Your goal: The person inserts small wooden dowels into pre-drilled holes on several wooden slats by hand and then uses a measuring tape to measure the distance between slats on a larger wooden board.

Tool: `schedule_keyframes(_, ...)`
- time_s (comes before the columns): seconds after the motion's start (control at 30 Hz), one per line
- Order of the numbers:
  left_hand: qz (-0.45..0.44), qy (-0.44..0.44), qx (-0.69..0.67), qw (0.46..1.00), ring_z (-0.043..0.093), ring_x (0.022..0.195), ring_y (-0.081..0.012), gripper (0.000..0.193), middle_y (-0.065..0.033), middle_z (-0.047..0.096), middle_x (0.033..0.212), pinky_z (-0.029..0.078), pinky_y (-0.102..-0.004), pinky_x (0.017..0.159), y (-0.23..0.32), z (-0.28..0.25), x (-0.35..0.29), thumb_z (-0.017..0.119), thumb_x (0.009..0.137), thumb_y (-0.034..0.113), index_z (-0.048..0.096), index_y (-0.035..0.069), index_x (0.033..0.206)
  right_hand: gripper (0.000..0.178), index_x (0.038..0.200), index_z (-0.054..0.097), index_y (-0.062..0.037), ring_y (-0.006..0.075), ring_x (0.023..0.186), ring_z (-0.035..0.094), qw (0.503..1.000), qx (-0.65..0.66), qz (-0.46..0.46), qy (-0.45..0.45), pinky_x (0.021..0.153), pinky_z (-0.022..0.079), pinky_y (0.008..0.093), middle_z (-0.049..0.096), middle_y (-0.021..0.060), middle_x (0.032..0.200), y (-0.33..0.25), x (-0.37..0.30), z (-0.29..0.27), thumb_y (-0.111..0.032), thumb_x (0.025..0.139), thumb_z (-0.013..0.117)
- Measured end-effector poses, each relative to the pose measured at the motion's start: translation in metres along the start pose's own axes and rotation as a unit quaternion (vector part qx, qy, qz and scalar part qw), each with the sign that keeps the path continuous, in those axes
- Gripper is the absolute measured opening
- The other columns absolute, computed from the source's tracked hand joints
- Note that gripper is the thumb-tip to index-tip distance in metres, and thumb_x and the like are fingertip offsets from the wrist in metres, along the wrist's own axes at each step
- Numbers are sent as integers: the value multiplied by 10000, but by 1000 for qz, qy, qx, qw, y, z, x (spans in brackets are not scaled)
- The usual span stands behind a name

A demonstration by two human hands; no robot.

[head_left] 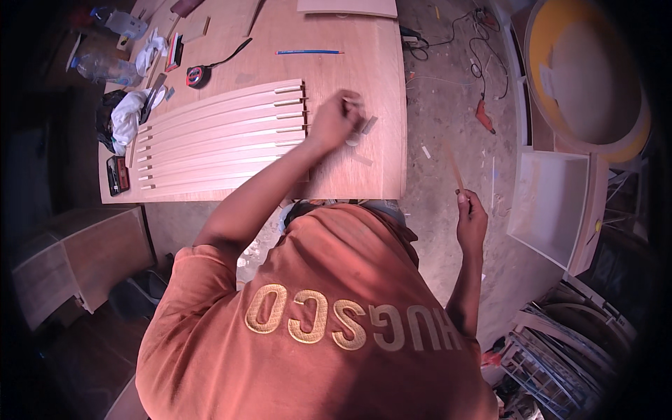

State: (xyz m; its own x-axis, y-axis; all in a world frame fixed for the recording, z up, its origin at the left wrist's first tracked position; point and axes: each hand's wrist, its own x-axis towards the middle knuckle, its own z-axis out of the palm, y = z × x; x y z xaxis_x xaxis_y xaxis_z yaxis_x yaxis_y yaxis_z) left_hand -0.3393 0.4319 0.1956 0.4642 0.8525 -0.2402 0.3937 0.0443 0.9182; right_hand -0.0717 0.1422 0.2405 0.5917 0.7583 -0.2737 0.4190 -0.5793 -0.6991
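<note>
My right hand (472, 218), out to the right beyond the table edge, pinches the end of a thin wooden stick (456, 168), which points up and is smeared by motion. Over the table, my left hand (339, 120) has its fingers curled together; what they hold, if anything, is hidden and blurred. Beside those fingers lie small flat grey scraps (369, 124). Just left of that hand, several pale wooden slats (220, 136) rest side by side, with narrow light pieces at both ends.
On the wooden table (350, 175) are a blue pencil (309, 52), a tape measure (199, 75), a white cloth (128, 119), plastic bottles (108, 68) and a black case (118, 175). An orange power tool (484, 117) with a cord lies on the floor. A large yellow-rimmed round piece (633, 143) stands right.
</note>
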Motion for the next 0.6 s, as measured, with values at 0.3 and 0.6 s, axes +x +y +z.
schedule_keyframes(0.3, 121, 38, 337, 933, 629, 1086, -425, 253, -256, 622, 1122, 559, -493, 923, -12, 60, -6, 674, 950, 135, 641, -52, 1116, 326, 1312, 635, -35, 205, 718, 616, 989, 9, -138, 46, 665, 500, 368, 632, 101, 855, -30, 3, 49, -267, 1100, 549)
schedule_keyframes(0.6, 84, 52, 79, 992, 707, 789, -332, 195, -144, 715, 893, 589, -429, 768, 0, 50, -10, 659, 1003, 90, 653, -45, 1143, 349, 1343, 633, -23, 111, 689, 599, 970, 97, -222, 37, 653, 513, 285, 652, 48, 836, -89, 15, 89, -234, 1073, 566)
